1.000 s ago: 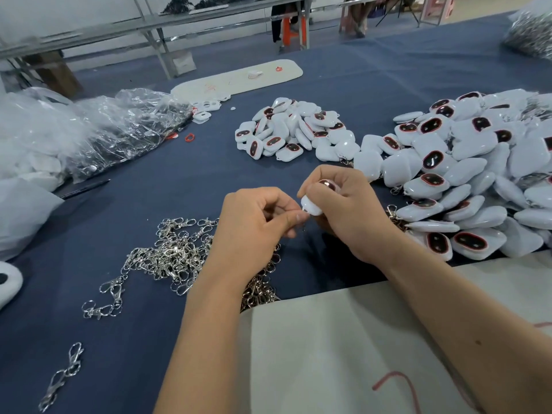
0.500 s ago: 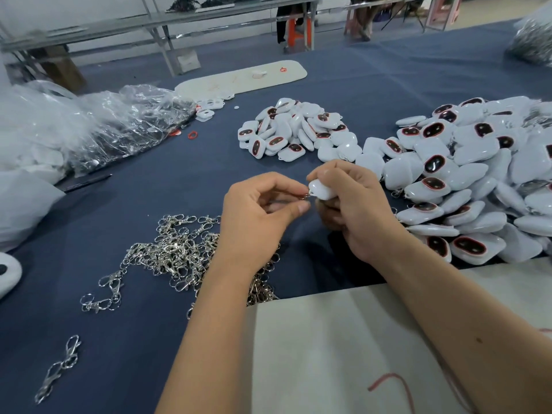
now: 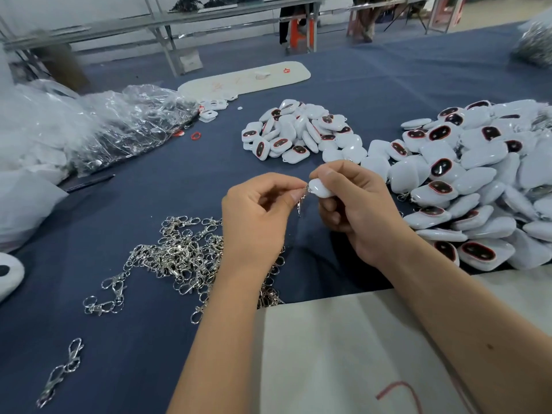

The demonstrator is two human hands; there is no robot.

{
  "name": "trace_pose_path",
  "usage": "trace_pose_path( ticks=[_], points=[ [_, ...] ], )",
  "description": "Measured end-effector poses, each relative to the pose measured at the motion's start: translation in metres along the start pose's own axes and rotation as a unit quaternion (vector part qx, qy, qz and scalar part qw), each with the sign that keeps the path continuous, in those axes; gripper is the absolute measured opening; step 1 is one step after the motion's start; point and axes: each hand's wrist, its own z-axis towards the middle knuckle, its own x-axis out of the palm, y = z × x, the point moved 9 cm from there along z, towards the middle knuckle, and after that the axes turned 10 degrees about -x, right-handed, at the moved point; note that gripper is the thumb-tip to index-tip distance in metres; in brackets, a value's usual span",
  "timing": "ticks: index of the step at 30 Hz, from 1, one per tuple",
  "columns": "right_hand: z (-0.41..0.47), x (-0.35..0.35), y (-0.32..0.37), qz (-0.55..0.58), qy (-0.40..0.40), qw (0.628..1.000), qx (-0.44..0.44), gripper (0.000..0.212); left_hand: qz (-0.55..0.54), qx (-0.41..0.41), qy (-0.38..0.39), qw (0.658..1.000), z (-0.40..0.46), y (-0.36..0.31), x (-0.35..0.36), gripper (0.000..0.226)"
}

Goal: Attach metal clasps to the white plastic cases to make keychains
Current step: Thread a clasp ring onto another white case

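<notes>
Left hand (image 3: 257, 216): pinched the metal clasp (image 3: 301, 201), which hung downward.
Right hand (image 3: 355, 204): gripped the white plastic case (image 3: 321, 188).
Relation: clasp's ring touched the case's left end.

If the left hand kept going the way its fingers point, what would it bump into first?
Probably the white case that the right hand holds. The left hand pinches a metal clasp, and its fingertips point right at that case, almost touching. Depth is hard to judge from this one view.
</notes>
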Motion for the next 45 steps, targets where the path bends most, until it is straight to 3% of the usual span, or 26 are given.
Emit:
trace_pose_path(
  ticks=[6,11,15,18,20,23,25,27,30,36,42,45],
  points=[
    [0.000,0.007,0.000,0.049,0.044,0.998,-0.002,0.023,0.042,0.004,-0.057,0.998,-0.002,-0.003,-0.008,0.020],
    [-0.001,0.011,-0.001,0.045,0.067,0.997,-0.009,0.021,0.111,0.027,-0.054,0.992,-0.003,-0.007,-0.009,0.022],
    [-0.001,0.007,-0.002,-0.032,0.059,0.997,-0.026,0.011,0.206,0.101,-0.017,0.973,-0.008,-0.017,0.004,0.020],
    [-0.002,0.012,0.000,-0.145,0.069,0.985,-0.070,0.015,0.252,0.080,-0.009,0.965,-0.006,-0.008,0.006,0.022],
    [-0.004,0.018,-0.001,-0.192,0.082,0.974,-0.086,0.022,0.217,0.017,-0.034,0.975,-0.003,0.002,-0.001,0.024],
    [-0.005,0.022,0.001,-0.107,0.095,0.987,-0.068,0.024,0.098,-0.044,-0.089,0.990,-0.002,0.007,-0.014,0.022],
    [-0.003,0.018,0.001,-0.047,0.087,0.994,-0.049,0.026,0.045,-0.080,-0.074,0.993,0.000,0.014,-0.012,0.019],
    [-0.002,0.013,0.000,-0.027,0.074,0.996,-0.037,0.026,0.067,-0.109,-0.031,0.991,0.001,0.022,-0.005,0.017],
    [-0.001,0.012,-0.001,-0.021,0.066,0.997,-0.032,0.027,0.116,-0.109,-0.013,0.987,0.000,0.024,-0.001,0.021],
    [0.000,0.011,-0.002,0.009,0.062,0.998,-0.016,0.036,0.027,-0.100,0.000,0.995,0.002,0.022,-0.002,0.013],
    [-0.002,0.012,-0.002,-0.008,0.069,0.997,-0.022,0.025,-0.092,-0.125,-0.037,0.987,0.000,0.028,-0.009,0.011],
    [-0.003,0.012,-0.001,-0.010,0.076,0.997,-0.022,0.025,-0.080,-0.108,-0.063,0.989,0.000,0.026,-0.014,0.014]
  ],
)
